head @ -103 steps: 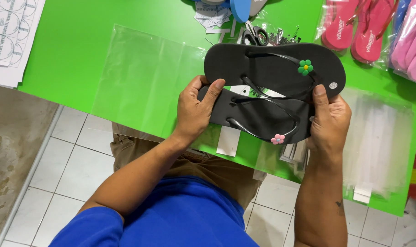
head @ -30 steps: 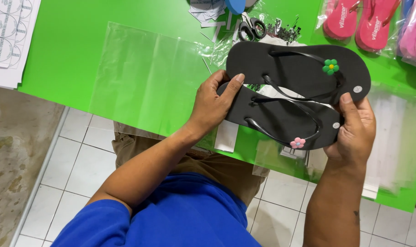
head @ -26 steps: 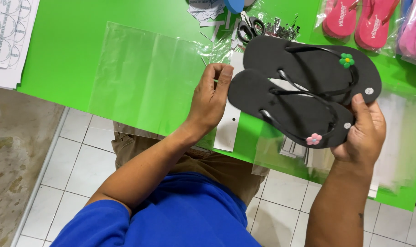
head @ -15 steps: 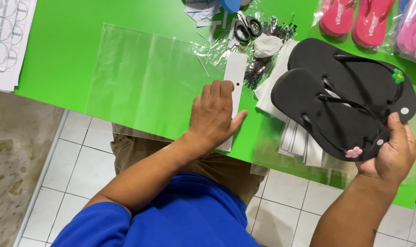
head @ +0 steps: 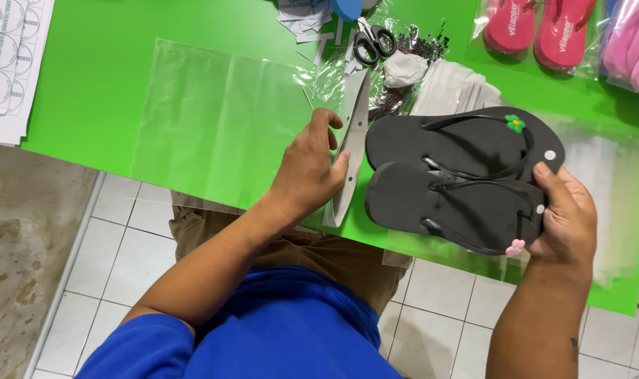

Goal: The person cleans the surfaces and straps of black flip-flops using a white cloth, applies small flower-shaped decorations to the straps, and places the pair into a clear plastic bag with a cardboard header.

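Note:
My right hand grips a pair of black flip-flops by the toe ends, soles side by side above the green table. One strap carries a green flower charm, the other a pink one. My left hand rests on the right edge of a large clear plastic bag lying flat on the table, fingers touching a long white card strip with punched holes. The left hand holds nothing firmly that I can see.
Scissors, paper scraps and a bunch of small black ties lie at the back. Bagged pink flip-flops sit at the far right, a stack of clear bags under my right hand, sticker sheets at the left.
My left hand let go of the flip-flops and moved down-left onto the clear bag and card strip. My right hand carried the pair to the right, then lowered them toward the table.

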